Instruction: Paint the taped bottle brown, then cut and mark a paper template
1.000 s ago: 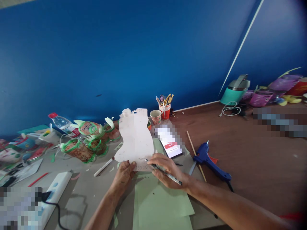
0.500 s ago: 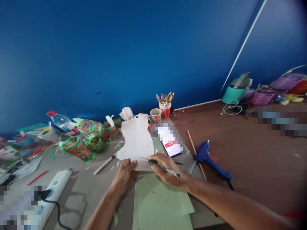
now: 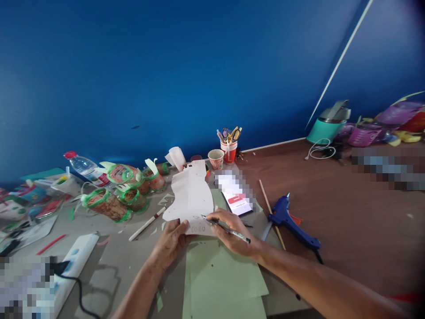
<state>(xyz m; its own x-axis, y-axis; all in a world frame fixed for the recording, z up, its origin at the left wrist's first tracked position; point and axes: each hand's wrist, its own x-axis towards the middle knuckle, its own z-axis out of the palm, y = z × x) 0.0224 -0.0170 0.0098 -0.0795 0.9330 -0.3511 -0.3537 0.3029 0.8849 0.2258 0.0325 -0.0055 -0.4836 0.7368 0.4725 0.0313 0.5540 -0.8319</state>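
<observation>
A white sheet of paper [image 3: 192, 195] with a wavy, cut edge is held up over the table. My left hand [image 3: 171, 239] pinches its lower left corner, thumb on top. Several small oval marks run in a row along the lower part of the sheet. My right hand [image 3: 230, 232] is closed around a pen [image 3: 232, 232], its tip at the paper just above those ovals. Below the hands lie pale green sheets [image 3: 222, 274]. Beyond the right hand rests a lit phone [image 3: 237, 197], partly blurred out.
To the right lies a blue glue gun [image 3: 292, 223] across a thin wooden stick [image 3: 264, 192]. Green-trimmed brown pots [image 3: 108, 206] and a plastic bottle [image 3: 84, 166] stand left. Behind are a paper cup [image 3: 216, 159] and a red cup of scissors [image 3: 229, 150]. A power strip [image 3: 78, 261] sits near left.
The pen tip has shifted slightly right and up, and a small new mark shows above the row of ovals. The paper's top has tipped a little lower; the left hand keeps its hold.
</observation>
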